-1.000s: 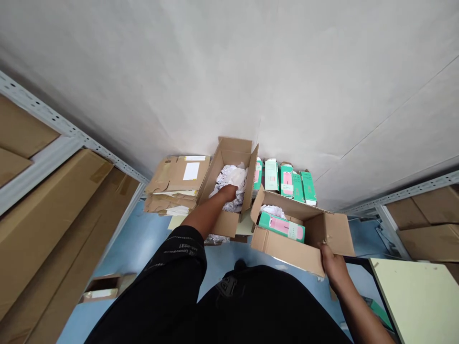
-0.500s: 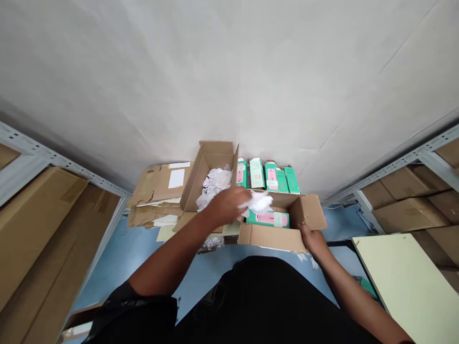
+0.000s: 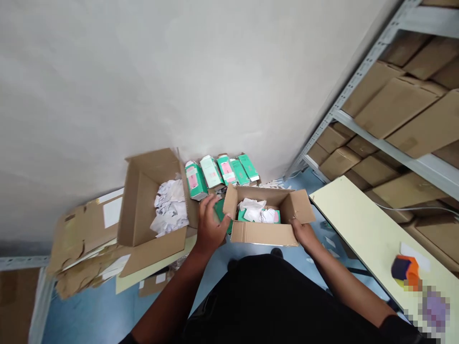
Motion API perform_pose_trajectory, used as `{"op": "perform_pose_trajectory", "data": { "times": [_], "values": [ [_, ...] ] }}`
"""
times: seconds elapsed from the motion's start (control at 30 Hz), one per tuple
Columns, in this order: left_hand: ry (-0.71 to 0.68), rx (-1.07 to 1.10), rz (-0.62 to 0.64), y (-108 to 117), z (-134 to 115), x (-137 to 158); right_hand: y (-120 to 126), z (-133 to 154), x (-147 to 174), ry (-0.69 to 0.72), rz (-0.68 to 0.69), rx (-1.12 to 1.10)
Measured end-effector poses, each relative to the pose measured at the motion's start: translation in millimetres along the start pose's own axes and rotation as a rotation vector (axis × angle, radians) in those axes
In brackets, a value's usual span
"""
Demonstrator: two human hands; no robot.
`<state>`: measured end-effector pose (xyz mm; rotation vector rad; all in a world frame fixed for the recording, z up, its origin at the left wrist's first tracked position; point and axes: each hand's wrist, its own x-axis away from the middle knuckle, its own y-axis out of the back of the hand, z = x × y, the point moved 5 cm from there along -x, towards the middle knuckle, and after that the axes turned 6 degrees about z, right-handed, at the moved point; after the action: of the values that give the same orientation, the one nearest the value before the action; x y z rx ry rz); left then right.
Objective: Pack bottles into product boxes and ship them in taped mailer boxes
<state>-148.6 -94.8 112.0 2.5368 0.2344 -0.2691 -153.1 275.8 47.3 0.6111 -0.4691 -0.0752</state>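
Note:
A small open cardboard box [image 3: 265, 235] is in front of me, its flaps folded out. My right hand [image 3: 304, 234] grips its front right corner, fingers wrapped round the cardboard. Inside, crumpled white paper [image 3: 253, 209] lies over a green and pink product box [image 3: 245, 218]. My left hand [image 3: 211, 222] is at the left end of the cardboard box with fingers apart, holding nothing; whether its fingertips touch the left flap I cannot tell. Left of that hand stands a larger open carton [image 3: 138, 200] with crumpled paper [image 3: 171, 205] in it.
Several green product boxes [image 3: 226, 168] lean in a row by the wall. Flattened cardboard [image 3: 77, 229] is stacked at the left. At the right are a pale table [image 3: 362, 210] with an orange and dark blue item [image 3: 406, 270] and a metal shelf [image 3: 380, 131] full of cartons.
My left hand has let go of the white paper, which now lies in the small cardboard box. That box is now away from the large carton, still in my right hand. My view has turned right.

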Motion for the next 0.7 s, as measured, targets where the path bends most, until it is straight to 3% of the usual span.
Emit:
{"op": "perform_pose_trajectory", "data": {
  "times": [0.07, 0.13, 0.23, 0.4, 0.57, 0.7],
  "values": [
    [0.145, 0.152, 0.097, -46.8, 9.1, -0.5, 20.8, -23.3, 2.6, -0.042, -0.019, -0.02],
    [0.232, 0.222, 0.314, -103.6, 8.2, -3.7, 43.2, -44.3, 4.7, -0.02, -0.056, -0.023],
    [0.232, 0.134, 0.486, -178.2, -12.0, -11.4, 80.2, -79.7, 6.0, -0.005, -0.121, 0.014],
    [0.164, -0.022, 0.592, -298.8, -77.2, -16.0, 155.3, -167.5, -0.1, -0.145, -0.172, 0.041],
    [0.094, -0.035, 0.738, -443.8, -152.1, -12.0, 247.4, -272.8, -13.0, -0.257, -0.28, -0.023],
    [0.074, 0.046, 0.906, -555.1, -205.3, -11.9, 314.7, -339.4, -29.6, -0.353, -0.359, -0.064]
  ]
}}
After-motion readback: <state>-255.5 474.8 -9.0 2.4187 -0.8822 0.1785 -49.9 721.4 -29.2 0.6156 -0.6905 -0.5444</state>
